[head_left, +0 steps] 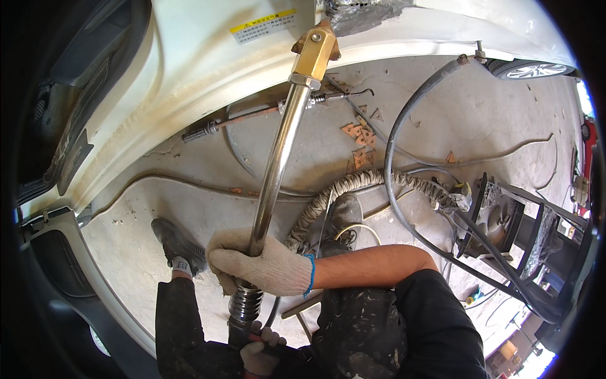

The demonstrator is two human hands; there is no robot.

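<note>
Gloved in white knit cotton, the right hand (262,265) is wrapped tight around the lower part of a long chrome tube (274,164), fingers curled fully over it, the bare forearm reaching in from the right. Just below, the left hand (257,350), also gloved, is closed around the dark handle end of the same tool, beneath a ribbed metal spring collar (245,302); the person's dark trousers hide part of that grip.

From the hands the tube runs up and slightly right, bending gently, and ends in a brass fitting (312,55). A rusty brown tip at the top of that fitting meets the lower edge of a white car body panel (208,69), close to a patch of grey filler or bare metal (363,14).

Behind the tube, a thin rusty rod with a spring end (252,117) lies on the concrete floor (505,120). Small orange triangular pieces (356,142) are scattered nearby. A cloth-wrapped hose (353,184) and a black hose (394,139) snake across the floor toward a dark metal cart (524,227) on the right. The person's black shoe (177,243) rests on the floor just left of the hands. A car wheel (530,68) shows at upper right.
</note>
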